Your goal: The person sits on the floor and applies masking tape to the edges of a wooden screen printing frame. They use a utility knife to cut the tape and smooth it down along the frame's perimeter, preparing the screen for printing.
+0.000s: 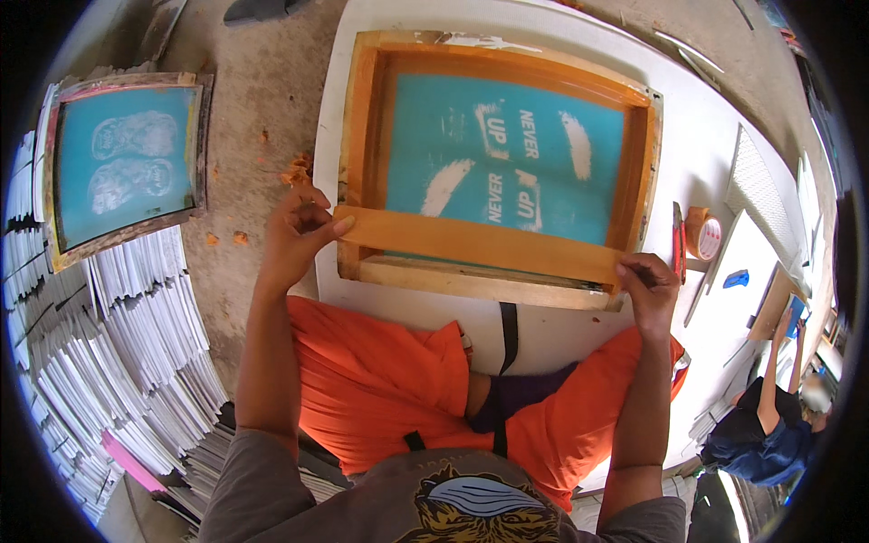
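A strip of brown packing tape [480, 242] is stretched between my two hands, over the near side of a wooden-framed printing screen [367, 118]. My left hand [301, 222] pinches the tape's left end, just past the frame's left edge. At the other end, my right hand [649, 281] grips the tape near the frame's near right corner. The screen's mesh [425, 118] is teal, with pale lettering and white brush-like shapes. It lies flat on a white table. The tape hides part of the mesh's near edge; whether it touches the frame I cannot tell.
Right of the screen are a tape roll [702, 233], a red cutter [678, 242] and a small blue piece [736, 279]. Another teal screen [127, 163] rests on stacked sheets [136, 317] at the left. A co-worker [769, 416] at the far right holds something blue.
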The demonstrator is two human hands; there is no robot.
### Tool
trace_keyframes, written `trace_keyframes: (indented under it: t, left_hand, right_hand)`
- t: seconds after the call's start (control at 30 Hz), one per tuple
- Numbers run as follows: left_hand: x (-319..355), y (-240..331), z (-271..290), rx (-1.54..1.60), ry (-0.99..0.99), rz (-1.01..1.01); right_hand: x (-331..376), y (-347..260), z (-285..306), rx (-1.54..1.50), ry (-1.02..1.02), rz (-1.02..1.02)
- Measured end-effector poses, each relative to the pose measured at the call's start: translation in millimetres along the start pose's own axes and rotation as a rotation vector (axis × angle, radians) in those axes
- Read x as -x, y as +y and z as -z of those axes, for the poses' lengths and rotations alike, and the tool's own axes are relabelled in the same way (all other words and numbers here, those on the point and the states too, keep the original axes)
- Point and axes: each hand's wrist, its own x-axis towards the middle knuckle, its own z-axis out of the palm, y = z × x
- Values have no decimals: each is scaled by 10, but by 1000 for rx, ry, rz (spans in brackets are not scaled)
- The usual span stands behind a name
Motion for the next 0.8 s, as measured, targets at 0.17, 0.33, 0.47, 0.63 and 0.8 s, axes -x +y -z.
trace_keyframes:
  t: [0.17, 0.33, 0.47, 0.63, 0.8]
  left_hand:
    - [30, 132, -42, -353, -22, -155]
    - [-22, -33, 30, -208, -11, -87]
    - [-28, -18, 76, -58, -6, -9]
    - [-18, -44, 94, -111, -33, -46]
    - [4, -33, 90, -163, -83, -77]
  right_hand:
    - [-4, -68, 44, 69, 30, -82]
    - [-25, -138, 12, -90, 63, -124]
    - [-36, -129, 18, -51, 40, -131]
    - [-11, -124, -16, 19, 88, -112]
    - [-15, -139, -45, 194, 50, 35]
